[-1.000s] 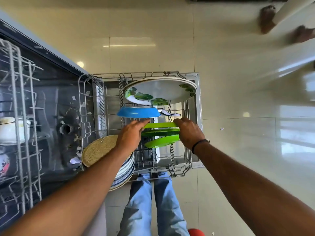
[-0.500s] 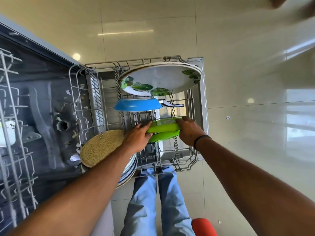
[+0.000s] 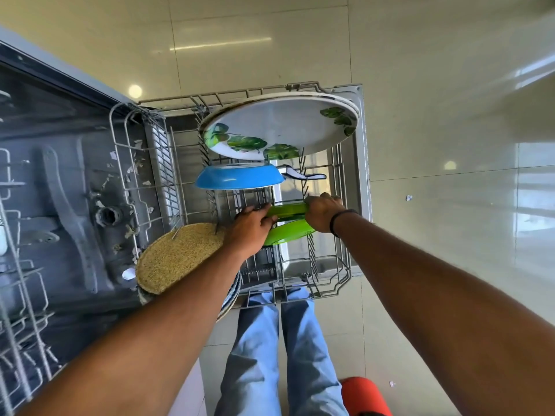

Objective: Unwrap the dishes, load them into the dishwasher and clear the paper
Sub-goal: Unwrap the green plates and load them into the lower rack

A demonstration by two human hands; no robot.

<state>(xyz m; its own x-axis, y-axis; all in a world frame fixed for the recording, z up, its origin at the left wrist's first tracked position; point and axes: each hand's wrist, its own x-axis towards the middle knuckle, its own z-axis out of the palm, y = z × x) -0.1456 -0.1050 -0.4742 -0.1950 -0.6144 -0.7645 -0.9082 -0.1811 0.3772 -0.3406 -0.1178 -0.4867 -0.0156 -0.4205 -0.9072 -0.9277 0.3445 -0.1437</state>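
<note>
The view looked straight down onto a grey wire dishwasher rack (image 3: 339,274) pulled out over a pale glossy tile floor (image 3: 435,85). Taking that rack as the landmark: bare floor lay open beyond its far rim and along its right side, while its left side butted against the dark open dishwasher tub (image 3: 69,187), where small scraps of torn paper (image 3: 132,169) clung to the wall. The near rim sat just above the person's blue-jeaned legs (image 3: 282,355), with a red rounded object (image 3: 363,394) on the floor near the right leg.

Inside the rack, at the far end, a large round white plate with green leaf prints (image 3: 279,127) leaned on edge, its rim close to the rack's far wire. Just nearer stood a bright blue plastic bowl (image 3: 240,177), tilted on the tines. Between the bowl and the middle of the rack, a run of upright tines stood free.

At the rack's middle, the left hand (image 3: 252,232) and the right hand (image 3: 322,213) each gripped an end of a lime-green plastic plate (image 3: 286,210), fingers curled over its upper rim, the plate on edge between them (the right wrist wore a dark band). A second lime-green plate (image 3: 285,232) leaned just below, touching or nearly touching the held one; which, I could not tell.

At the rack's near left corner, a round woven straw-coloured mat (image 3: 177,256) lay on a stack of patterned plates (image 3: 232,298), partly under the left forearm.
</note>
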